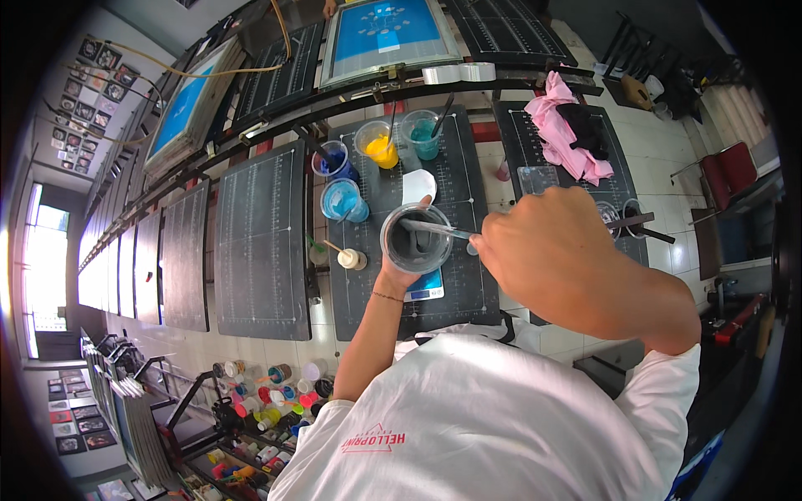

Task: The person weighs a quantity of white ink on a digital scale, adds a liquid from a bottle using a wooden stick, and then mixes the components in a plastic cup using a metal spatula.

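Observation:
My left hand (pixel 396 280) is wrapped round a clear plastic cup (pixel 389 248) with grey paste inside, its mouth facing up toward me. A spatula (pixel 440 229) reaches into the cup from the right, gripped in my right hand (pixel 535 234). Below the cup, a small digital scale (pixel 426 285) with a blue top lies partly hidden on the black board. Beyond stand cups of dark blue (pixel 337 163), light blue (pixel 344 200), yellow (pixel 381 151) and teal ink (pixel 424 142), with stirring tools in them. A white rounded piece (pixel 419 185) lies just past my left hand.
A small whitish jar (pixel 351 259) with a stick stands left of the cup. Pink cloth (pixel 558 134) and black cloth (pixel 585 132) lie on the right board. Blue-meshed screen frames (pixel 391 37) rest at the back. Another person's hand (pixel 329 8) shows at the top.

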Tool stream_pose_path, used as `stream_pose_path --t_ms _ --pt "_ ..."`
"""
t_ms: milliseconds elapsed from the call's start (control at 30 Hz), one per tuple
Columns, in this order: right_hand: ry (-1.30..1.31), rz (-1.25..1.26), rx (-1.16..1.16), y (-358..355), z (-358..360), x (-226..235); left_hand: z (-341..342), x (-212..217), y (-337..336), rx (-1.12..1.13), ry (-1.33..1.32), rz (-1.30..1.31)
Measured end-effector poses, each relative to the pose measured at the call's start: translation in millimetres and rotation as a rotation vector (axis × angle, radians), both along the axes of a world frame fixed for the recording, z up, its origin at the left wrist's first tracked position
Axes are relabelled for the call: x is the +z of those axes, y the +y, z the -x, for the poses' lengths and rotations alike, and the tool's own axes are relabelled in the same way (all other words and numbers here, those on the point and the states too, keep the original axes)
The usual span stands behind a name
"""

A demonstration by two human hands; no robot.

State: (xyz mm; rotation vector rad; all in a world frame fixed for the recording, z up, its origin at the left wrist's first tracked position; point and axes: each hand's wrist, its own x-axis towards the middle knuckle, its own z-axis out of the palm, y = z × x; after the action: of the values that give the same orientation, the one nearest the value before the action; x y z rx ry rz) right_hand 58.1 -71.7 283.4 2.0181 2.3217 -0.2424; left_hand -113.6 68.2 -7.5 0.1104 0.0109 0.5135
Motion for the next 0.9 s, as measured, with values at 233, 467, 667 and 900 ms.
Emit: stream_pose_path --t_ms 233,467,667,900 --pt "-0.052 -0.016 -0.015 -6 5 2 -5 -4 -5 -0.031 -0.075 0.066" --pt "-0.069 0.122 0.165 11 9 -37 -10 -7 -7 -0.034 0.119 -0.057" --pt "-0.029 0.037 0.017 9 6 -57 -13 11 -13 0.064 0.35 -0.161" --pt "0.246 -0.06 -0.271 -4 -15 -72 -4 -6 -12 0.181 0.473 -0.275"
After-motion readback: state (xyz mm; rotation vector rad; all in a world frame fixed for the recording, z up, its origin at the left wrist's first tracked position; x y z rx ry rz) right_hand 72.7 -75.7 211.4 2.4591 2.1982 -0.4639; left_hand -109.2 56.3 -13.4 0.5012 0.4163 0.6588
